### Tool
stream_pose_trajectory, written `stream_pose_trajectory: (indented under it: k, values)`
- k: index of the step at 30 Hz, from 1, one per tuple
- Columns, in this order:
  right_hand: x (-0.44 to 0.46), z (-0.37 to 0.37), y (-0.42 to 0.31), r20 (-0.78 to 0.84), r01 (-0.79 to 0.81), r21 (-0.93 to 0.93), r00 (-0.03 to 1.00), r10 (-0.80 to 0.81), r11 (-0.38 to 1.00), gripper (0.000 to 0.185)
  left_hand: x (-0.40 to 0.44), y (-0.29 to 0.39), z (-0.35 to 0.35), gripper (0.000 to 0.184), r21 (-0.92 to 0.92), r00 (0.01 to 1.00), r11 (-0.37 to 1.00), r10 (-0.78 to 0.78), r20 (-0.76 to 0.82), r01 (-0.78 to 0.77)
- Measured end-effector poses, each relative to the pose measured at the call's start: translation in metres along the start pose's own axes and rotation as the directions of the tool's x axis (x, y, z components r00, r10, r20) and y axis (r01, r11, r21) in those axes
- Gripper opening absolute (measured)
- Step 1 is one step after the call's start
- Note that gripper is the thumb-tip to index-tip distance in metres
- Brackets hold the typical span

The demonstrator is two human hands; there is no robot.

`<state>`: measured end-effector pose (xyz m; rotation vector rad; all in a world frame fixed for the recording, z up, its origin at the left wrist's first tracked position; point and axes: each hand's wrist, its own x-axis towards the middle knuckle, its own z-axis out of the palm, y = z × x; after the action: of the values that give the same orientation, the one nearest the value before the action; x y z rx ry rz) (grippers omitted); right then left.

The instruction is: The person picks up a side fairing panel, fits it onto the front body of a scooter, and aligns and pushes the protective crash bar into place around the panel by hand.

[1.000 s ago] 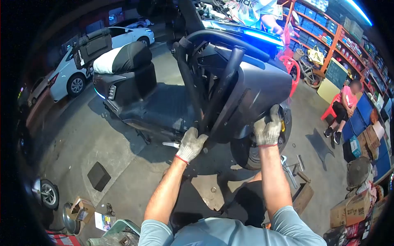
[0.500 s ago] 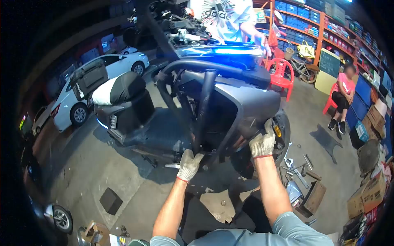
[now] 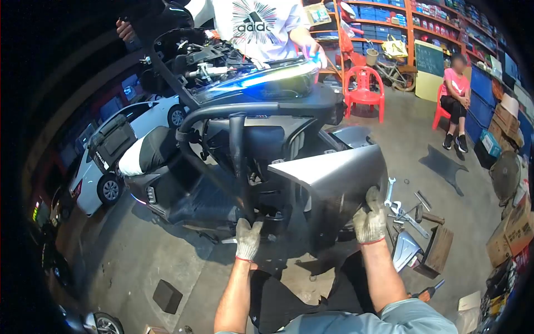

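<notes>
A three-wheeler or scooter with a black tubular frame (image 3: 236, 147) stands before me, its front opened up. My right hand (image 3: 371, 225), in a knitted glove, is closed on the lower edge of a silver-grey body panel (image 3: 339, 172). That panel is tilted and stands partly off the vehicle's side. My left hand (image 3: 248, 240), gloved too, has its thumb and fingers around the foot of the black upright bar; its fingertips are partly hidden. Behind the panel, the inner parts (image 3: 261, 183) show. A lit headlight strip (image 3: 261, 82) glows on top.
Another person in a white shirt (image 3: 253, 28) stands behind the vehicle, one hand by the headlight. Wrenches (image 3: 409, 220), a hammer (image 3: 431, 217) and a wooden box (image 3: 435, 250) lie at right. A seated person (image 3: 456, 94), red chair (image 3: 364, 92) and black block (image 3: 167, 296) are farther off.
The grey panel has come away from the vehicle, swinging out toward me and to the right with my right hand. My left hand stays at the bar's foot. The view has shifted.
</notes>
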<state>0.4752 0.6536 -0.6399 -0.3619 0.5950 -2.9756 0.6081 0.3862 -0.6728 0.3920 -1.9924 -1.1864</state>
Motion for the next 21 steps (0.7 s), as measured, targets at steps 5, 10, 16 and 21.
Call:
stream_pose_trajectory:
  k: [5, 10, 16, 21]
  values:
    - [0.006, -0.047, -0.037, -0.082, 0.055, -0.048, 0.995, -0.059, 0.997, 0.031, 0.004, -0.04, 0.004, 0.021, -0.008, 1.0, 1.0, -0.004, 0.028, 0.004]
    - [0.001, -0.043, -0.052, -0.106, 0.002, 0.008, 0.994, -0.001, 1.0, 0.028, 0.001, -0.003, 0.008, 0.018, -0.126, 0.999, 0.992, -0.008, -0.04, 0.003]
    - [-0.007, -0.023, -0.034, -0.029, -0.072, -0.056, 0.997, 0.071, 0.996, 0.029, 0.005, -0.056, 0.013, 0.02, -0.12, 0.999, 0.992, -0.031, -0.035, 0.026]
    - [-0.012, -0.033, -0.034, 0.15, 0.178, -0.796, 0.984, -0.097, 0.579, 0.043, 0.002, -0.054, 0.012, 0.032, -0.027, 0.997, 0.998, 0.06, -0.057, -0.062]
